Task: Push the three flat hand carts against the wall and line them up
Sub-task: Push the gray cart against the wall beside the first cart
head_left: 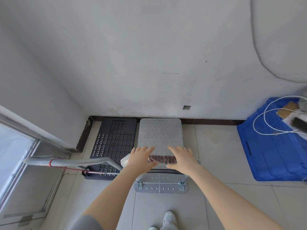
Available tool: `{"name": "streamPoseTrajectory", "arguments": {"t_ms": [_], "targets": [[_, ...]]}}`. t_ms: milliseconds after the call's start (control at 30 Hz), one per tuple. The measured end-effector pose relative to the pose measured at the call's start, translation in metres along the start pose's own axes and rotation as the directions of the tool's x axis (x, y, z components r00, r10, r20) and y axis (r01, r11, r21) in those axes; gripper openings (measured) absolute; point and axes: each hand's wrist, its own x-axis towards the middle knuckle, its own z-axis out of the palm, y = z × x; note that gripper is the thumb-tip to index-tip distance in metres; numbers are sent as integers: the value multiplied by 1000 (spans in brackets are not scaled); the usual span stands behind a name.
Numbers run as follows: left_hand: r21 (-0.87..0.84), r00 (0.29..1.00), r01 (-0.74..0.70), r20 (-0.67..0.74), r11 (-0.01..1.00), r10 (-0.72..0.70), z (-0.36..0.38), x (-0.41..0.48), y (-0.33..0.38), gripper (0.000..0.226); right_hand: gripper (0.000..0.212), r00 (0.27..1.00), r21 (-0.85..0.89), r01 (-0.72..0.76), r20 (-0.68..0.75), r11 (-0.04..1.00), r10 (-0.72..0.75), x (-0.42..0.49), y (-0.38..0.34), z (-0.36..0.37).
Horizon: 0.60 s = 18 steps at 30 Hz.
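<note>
Grey cart [160, 135] stood end-on against the wall [149, 63], just beside the black cart [114, 138] in the corner. Left hand [141, 156] and right hand [181, 157], fingers spread, lay over its handle [162, 159]. Blue crate [272, 146] sat well right.

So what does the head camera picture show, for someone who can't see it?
Two bare hands, left and right, reach with fingers spread over the handle of a grey cart against the wall. A black cart sits beside it; a blue crate stands right.
</note>
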Motion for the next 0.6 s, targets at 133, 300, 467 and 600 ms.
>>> {"name": "streamPoseTrajectory", "arguments": {"t_ms": [133,300,467,600], "targets": [[-6,994,-83,-69,997,83,-24,-6,20,69,80,992,16,5,-126,1000,-3,-21,-3,-28],[68,968,-218,-113,973,225,-53,-19,51,69,79,961,53,-80,-260,995,91,-65,-2,-50],[159,919,-369,-82,916,385,-73,-39,82,70,75,884,163,-203,-395,966,252,-134,-3,-59],[229,837,-521,-49,822,544,-80,-70,111,69,72,794,259,-299,-467,918,391,-203,-16,-45]]}}
